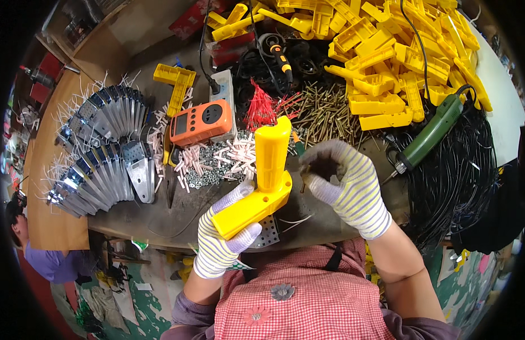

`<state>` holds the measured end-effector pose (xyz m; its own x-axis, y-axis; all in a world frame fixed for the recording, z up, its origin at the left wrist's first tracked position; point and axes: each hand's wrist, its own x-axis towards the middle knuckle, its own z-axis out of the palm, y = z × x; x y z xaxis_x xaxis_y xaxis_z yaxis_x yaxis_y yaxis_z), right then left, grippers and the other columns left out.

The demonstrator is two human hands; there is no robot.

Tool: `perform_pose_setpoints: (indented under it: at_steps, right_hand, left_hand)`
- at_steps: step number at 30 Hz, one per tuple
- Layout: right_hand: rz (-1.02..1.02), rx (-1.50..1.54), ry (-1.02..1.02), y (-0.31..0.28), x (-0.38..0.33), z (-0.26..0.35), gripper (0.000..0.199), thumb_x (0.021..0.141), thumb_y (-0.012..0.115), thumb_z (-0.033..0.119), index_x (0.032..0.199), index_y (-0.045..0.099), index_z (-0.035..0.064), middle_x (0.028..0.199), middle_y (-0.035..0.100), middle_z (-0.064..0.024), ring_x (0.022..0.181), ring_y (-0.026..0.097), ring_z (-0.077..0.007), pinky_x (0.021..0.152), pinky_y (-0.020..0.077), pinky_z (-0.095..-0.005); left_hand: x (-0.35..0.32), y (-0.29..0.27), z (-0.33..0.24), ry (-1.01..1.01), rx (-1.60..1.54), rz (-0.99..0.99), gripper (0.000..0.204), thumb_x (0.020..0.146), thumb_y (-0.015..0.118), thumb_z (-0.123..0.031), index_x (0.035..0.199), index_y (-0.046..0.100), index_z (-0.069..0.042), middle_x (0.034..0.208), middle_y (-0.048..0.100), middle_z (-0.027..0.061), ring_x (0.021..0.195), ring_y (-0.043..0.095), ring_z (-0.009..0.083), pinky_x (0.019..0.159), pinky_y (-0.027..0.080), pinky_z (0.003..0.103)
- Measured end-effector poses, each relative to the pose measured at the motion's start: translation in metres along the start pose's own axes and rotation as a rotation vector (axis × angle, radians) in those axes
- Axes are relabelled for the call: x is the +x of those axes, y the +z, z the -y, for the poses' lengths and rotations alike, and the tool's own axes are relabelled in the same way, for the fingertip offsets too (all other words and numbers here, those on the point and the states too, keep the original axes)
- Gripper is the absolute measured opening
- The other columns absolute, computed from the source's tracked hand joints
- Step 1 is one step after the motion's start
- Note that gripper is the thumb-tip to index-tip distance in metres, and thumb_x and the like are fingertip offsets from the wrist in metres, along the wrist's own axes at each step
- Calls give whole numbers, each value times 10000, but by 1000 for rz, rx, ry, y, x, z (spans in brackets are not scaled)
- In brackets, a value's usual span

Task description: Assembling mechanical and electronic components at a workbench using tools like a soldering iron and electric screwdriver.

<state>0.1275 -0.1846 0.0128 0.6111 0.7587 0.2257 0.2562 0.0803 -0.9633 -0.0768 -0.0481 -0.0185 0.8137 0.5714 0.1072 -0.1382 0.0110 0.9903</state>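
Note:
My left hand (220,241) is closed round a yellow plastic housing (259,198) with an upright, tube-like grip and small holes in its side. Below the housing, a perforated metal plate (267,232) with thin white wires shows; whether it is joined to the housing I cannot tell. To the right, my right hand (350,184) is pinched on a brass-coloured screw (304,182), apart from the housing. Its fingertips are partly in shadow. Both hands wear striped knit gloves. A pile of long brass-coloured screws (324,116) lies just beyond my right hand.
Metal blade-shaped parts (98,170) with white wires stand fanned at left. Nearby are pink-white sleeves (188,164), nuts (208,175), an orange meter (200,122) and red wires (260,107). Yellow housings (387,62) are heaped at far right, beside a green electric screwdriver (429,133) and black cables (460,175).

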Motion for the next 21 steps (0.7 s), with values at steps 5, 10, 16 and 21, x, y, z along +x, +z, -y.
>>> perform_pose_setpoints:
  at_steps: [5, 10, 16, 21]
  right_hand:
    - [-89, 533, 141, 5, 2, 15, 304, 858, 693, -20, 1128, 556, 16, 972, 630, -42, 854, 633, -105, 789, 537, -263]
    - [-26, 117, -76, 0, 0, 3, 244, 843, 725, 28, 1056, 605, 29, 931, 636, -78, 894, 649, -173, 811, 536, -307]
    - [253, -546, -474, -4, 11, 15, 149, 805, 762, 151, 919, 704, 73, 864, 637, -102, 762, 640, -327, 699, 531, -399]
    - [374, -631, -666, -6, 37, 33, 277, 761, 796, 130, 1001, 669, 78, 794, 623, -100, 736, 639, -294, 630, 516, -402]
  left_hand:
    - [-1, 0, 3, 20, 3, 14, 594, 787, 787, 7, 1336, 565, 57, 1346, 622, 162, 1249, 596, 225, 1079, 446, 366]
    - [-2, 2, 0, 33, 8, -6, 596, 786, 792, 4, 1336, 567, 53, 1357, 615, 168, 1260, 588, 228, 1083, 442, 369]
    - [-1, -5, 1, 54, -7, 22, 588, 793, 784, 15, 1342, 574, 35, 1364, 614, 163, 1268, 582, 224, 1089, 436, 370]
    - [0, -9, -4, 77, -21, 14, 579, 798, 775, 23, 1345, 582, 31, 1346, 629, 153, 1259, 586, 221, 1081, 439, 363]
